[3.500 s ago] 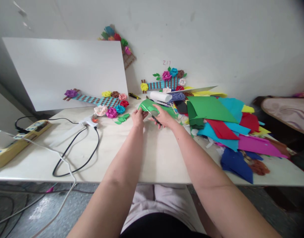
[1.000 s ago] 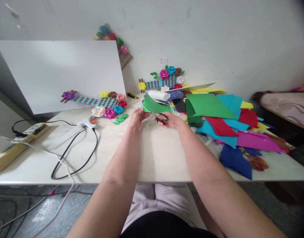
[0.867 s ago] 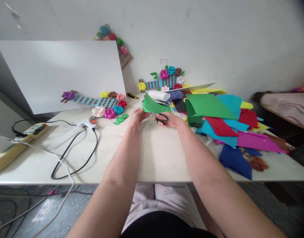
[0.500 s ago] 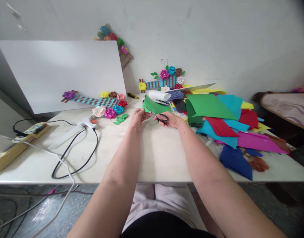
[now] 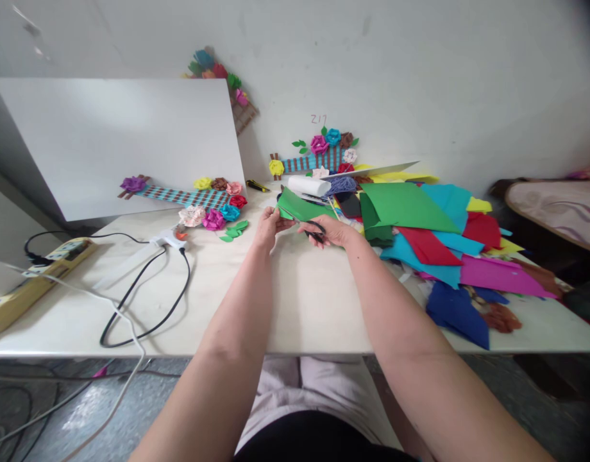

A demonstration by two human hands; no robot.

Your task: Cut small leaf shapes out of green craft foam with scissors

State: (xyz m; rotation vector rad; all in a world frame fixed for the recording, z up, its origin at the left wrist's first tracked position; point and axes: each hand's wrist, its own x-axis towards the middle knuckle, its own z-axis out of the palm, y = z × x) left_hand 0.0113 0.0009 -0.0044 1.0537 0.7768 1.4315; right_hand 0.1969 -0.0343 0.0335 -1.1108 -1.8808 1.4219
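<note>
Near the middle of the table, my left hand point(image 5: 270, 225) pinches the left end of a sheet of green paper point(image 5: 304, 206). My right hand point(image 5: 332, 232) is wrapped round the handles of black-handled scissors point(image 5: 317, 231). The scissor blades point left along the lower edge of the green paper, close to my left fingertips. How deep the blades sit in the paper is too small to tell. Cut green paper leaves point(image 5: 235, 231) lie to the left, beside a woven blue and brown strip point(image 5: 184, 196) trimmed with paper flowers.
A heap of coloured paper point(image 5: 410, 205) covers the right side. Behind my hands are a white roll point(image 5: 308, 186), purple yarn point(image 5: 341, 185) and a phone point(image 5: 347, 205). A glue gun point(image 5: 168, 239) with its cord, a power strip point(image 5: 59, 260) and a yellow cutter point(image 5: 258, 186) lie leftward.
The scissor handles have come closer together. The green paper has shifted slightly, and both hands stay in nearly the same place.
</note>
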